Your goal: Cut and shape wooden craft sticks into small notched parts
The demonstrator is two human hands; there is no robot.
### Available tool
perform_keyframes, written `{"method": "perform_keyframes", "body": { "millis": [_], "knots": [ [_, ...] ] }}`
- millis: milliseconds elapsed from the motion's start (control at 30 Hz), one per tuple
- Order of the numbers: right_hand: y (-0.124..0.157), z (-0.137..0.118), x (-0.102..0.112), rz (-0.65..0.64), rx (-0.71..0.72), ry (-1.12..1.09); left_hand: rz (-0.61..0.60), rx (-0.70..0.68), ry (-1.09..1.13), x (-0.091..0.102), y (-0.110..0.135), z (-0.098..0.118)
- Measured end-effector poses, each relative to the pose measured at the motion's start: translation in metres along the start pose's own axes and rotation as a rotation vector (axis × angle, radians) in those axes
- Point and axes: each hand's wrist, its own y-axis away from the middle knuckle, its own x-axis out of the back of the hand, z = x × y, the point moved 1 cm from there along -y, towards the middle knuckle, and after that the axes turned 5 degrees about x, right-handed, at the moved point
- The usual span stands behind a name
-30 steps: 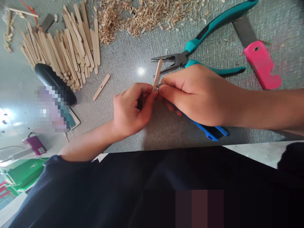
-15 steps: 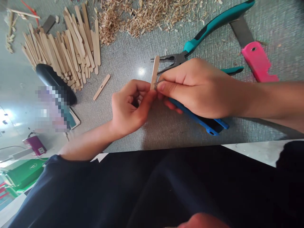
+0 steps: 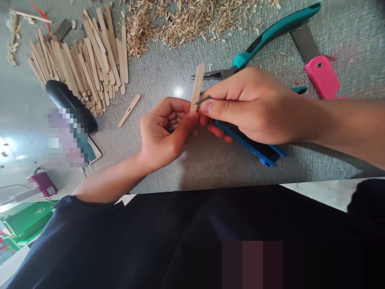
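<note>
As I read the head view, the only camera on this rig, both hands meet above the grey textured table. Left hand: closed, pinching the lower end of a flat wooden stick between thumb and fingers; the stick's rounded free end points away from the body, leaning slightly right. Right hand: thumb and forefinger gripping a small metal blade, its tip against the stick's face just above the left thumb. A blue tool body extends beneath the right hand; I cannot tell whether it is held or lying on the table.

Beyond the right hand I log teal-handled pliers, partly covered by it, and a pink-handled knife beside them. Left of the left hand, a loose slotted stick lies near a stick pile; wood shavings cover the far side.
</note>
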Motion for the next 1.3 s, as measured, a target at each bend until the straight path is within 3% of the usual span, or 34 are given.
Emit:
{"method": "perform_keyframes", "body": {
  "millis": [433, 600, 933, 1067, 1300],
  "knots": [
    [0.0, -0.005, -0.004, 0.032, 0.011, 0.055, 0.048, 0.113, -0.313, 0.003, 0.009, -0.003],
    [0.001, -0.001, -0.002, 0.035, 0.076, 0.1, 0.043, 0.094, -0.332, 0.003, 0.009, -0.003],
    [0.002, 0.0, -0.003, 0.043, 0.035, 0.184, 0.09, 0.081, -0.323, 0.0, 0.009, -0.003],
    [0.002, 0.0, -0.003, 0.055, 0.038, 0.249, 0.117, 0.015, -0.275, -0.002, 0.007, 0.002],
    [0.001, -0.002, -0.006, 0.072, 0.025, 0.287, 0.1, 0.014, -0.226, -0.002, 0.008, 0.001]
  ]
}}
